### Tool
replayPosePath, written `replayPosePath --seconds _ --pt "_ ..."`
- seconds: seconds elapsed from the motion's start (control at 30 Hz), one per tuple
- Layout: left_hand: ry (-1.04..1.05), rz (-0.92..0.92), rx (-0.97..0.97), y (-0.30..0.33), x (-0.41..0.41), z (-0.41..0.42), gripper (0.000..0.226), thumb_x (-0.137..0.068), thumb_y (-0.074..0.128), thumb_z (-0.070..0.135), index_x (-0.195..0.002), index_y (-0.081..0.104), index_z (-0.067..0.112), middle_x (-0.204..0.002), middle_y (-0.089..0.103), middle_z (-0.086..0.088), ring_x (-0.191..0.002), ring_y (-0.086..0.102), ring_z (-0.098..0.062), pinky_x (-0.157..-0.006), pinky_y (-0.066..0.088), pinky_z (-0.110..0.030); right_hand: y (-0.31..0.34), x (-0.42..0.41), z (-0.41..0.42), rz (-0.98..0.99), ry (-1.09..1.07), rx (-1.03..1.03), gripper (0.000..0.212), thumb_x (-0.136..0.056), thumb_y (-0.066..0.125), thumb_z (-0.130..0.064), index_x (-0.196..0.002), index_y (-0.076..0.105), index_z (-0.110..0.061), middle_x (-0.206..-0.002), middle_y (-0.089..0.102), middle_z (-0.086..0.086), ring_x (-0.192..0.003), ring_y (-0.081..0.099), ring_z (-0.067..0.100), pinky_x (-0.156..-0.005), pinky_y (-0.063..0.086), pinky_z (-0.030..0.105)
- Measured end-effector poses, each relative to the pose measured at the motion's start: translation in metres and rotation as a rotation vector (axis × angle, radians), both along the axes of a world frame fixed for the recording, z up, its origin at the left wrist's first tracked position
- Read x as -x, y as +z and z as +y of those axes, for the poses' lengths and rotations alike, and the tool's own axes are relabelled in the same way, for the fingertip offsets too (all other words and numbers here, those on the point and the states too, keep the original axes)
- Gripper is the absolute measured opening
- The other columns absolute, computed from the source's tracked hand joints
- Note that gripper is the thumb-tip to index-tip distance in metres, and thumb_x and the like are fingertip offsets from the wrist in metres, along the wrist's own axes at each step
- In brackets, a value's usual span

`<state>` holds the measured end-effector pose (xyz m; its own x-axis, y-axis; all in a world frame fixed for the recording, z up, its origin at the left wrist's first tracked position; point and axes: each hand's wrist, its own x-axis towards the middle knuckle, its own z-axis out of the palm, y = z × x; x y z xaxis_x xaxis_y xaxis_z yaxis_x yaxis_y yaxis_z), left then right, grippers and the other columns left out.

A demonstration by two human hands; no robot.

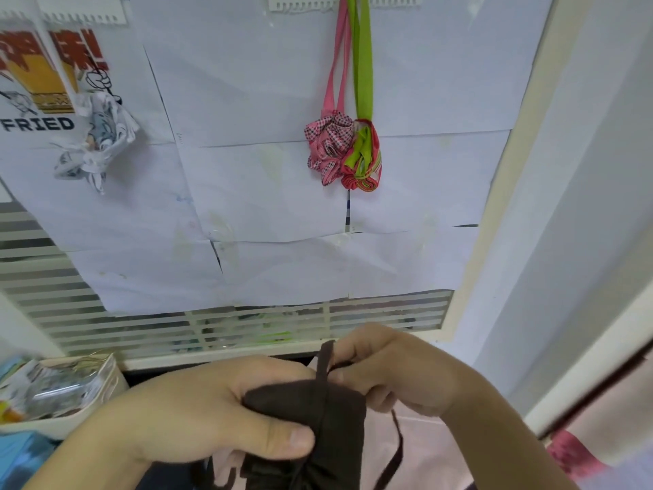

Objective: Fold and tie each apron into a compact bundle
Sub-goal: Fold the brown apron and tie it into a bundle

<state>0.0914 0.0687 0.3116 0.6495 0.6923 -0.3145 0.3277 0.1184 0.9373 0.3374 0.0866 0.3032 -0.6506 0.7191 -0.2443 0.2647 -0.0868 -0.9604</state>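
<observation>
A dark brown apron (328, 429) is bunched into a roll low in the middle of the view. My left hand (212, 415) grips the roll, thumb pressed across its front. My right hand (392, 369) pinches the apron's brown strap (324, 362), which runs up over the roll's top. A loose end of strap (395, 450) hangs down to the right. On the wall above hang two tied bundles, a pink checked apron (327, 146) and a green and red apron (364, 160), by their neck loops.
A white printed bundle (95, 143) hangs at the left on the paper-covered window (265, 206). A white tray (60, 394) of packets sits at the lower left. A door frame (509, 192) rises on the right, with pink fabric (572, 454) below it.
</observation>
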Motion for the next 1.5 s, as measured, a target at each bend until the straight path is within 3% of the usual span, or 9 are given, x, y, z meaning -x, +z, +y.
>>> replayPosePath --seconds 0.1,0.4,0.53,0.87,1.07,1.17,1.27,1.4,1.5 --pt "-0.118 0.052 -0.022 -0.004 -0.006 0.004 0.016 -0.093 0.078 0.034 -0.106 0.074 0.025 -0.076 0.061 0.004 -0.060 0.055 -0.009 -0.058 0.046 -0.023 0.008 -0.001 0.002 0.004 -0.036 -0.008 0.028 -0.093 0.056 -0.010 -0.065 0.051 -0.005 -0.058 0.025 0.003 -0.050 0.019 0.016 -0.048 0.013 0.027" --pt "0.384 0.027 -0.024 -0.021 -0.025 0.000 0.026 -0.087 0.079 0.034 -0.107 0.070 0.021 -0.098 0.076 -0.019 -0.090 0.066 -0.050 -0.080 0.047 -0.041 0.022 0.022 -0.016 -0.352 -0.370 -0.513 0.030 -0.098 0.057 -0.027 -0.069 0.062 -0.020 -0.056 0.054 -0.016 -0.057 0.051 0.001 -0.052 0.040 0.015" --pt "0.520 -0.109 -0.102 -0.019 -0.029 0.004 0.018 -0.099 0.071 0.031 -0.102 0.073 0.013 -0.076 0.067 -0.012 -0.059 0.056 -0.024 -0.062 0.043 -0.035 0.016 0.028 -0.035 -0.176 -0.515 -0.641 0.025 -0.098 0.058 -0.022 -0.074 0.064 -0.024 -0.071 0.062 -0.011 -0.074 0.057 0.007 -0.064 0.043 0.018" --pt "0.562 -0.765 0.201 -0.013 -0.024 0.004 0.044 -0.078 0.080 0.014 -0.109 0.069 -0.016 -0.095 0.062 -0.026 -0.063 0.049 -0.022 -0.047 0.031 -0.026 -0.027 0.030 -0.043 0.507 -0.571 -0.033 0.010 -0.084 0.063 -0.021 -0.092 0.068 -0.022 -0.051 0.033 -0.003 -0.047 0.025 0.012 -0.046 0.024 0.021" --pt "0.578 -0.836 0.487 -0.013 -0.024 -0.005 0.068 -0.031 0.102 0.011 -0.093 0.080 -0.006 -0.100 0.065 -0.019 -0.090 0.044 -0.020 -0.083 0.001 -0.040 -0.033 0.021 -0.040 0.524 -0.418 -0.104 0.054 -0.090 0.066 -0.012 -0.139 0.054 -0.031 -0.058 0.038 0.010 -0.058 0.031 0.021 -0.055 0.026 0.028" --pt "0.508 -0.783 0.605 -0.019 -0.027 -0.005 0.058 -0.036 0.099 0.015 -0.088 0.079 -0.004 -0.098 0.067 -0.021 -0.084 0.058 -0.027 -0.070 0.023 -0.035 -0.028 0.017 -0.041 0.535 -0.283 -0.132 0.073 -0.090 0.065 0.000 -0.149 0.047 -0.038 -0.059 0.052 0.009 -0.059 0.039 0.025 -0.062 0.027 0.041" --pt "0.337 -0.777 0.672 -0.022 -0.031 -0.007 0.036 -0.082 0.065 0.028 -0.096 0.071 -0.004 -0.092 0.061 -0.021 -0.070 0.056 -0.026 -0.064 0.035 -0.032 -0.020 0.016 -0.038 0.452 -0.220 -0.189 0.066 -0.087 0.067 0.006 -0.144 0.056 -0.025 -0.063 0.053 0.021 -0.056 0.041 0.030 -0.062 0.030 0.046" --pt "0.389 -0.563 0.504 -0.026 -0.044 -0.009 0.053 -0.067 0.066 0.016 -0.110 0.071 -0.015 -0.121 0.064 -0.038 -0.099 0.061 -0.045 -0.099 0.046 -0.059 -0.018 0.014 -0.035 0.447 -0.335 -0.219 0.046 -0.084 0.072 0.009 -0.124 0.066 -0.014 -0.062 0.056 0.018 -0.050 0.048 0.025 -0.055 0.042 0.034" --pt "0.515 -0.356 0.206 -0.024 -0.043 0.000 0.061 -0.061 0.083 0.020 -0.118 0.073 0.004 -0.133 0.067 -0.025 -0.105 0.069 -0.037 -0.097 0.052 -0.047 -0.015 0.007 -0.038 0.297 -0.443 -0.269 0.050 -0.088 0.067 0.014 -0.123 0.064 -0.022 -0.062 0.066 0.007 -0.052 0.053 0.024 -0.057 0.046 0.037"
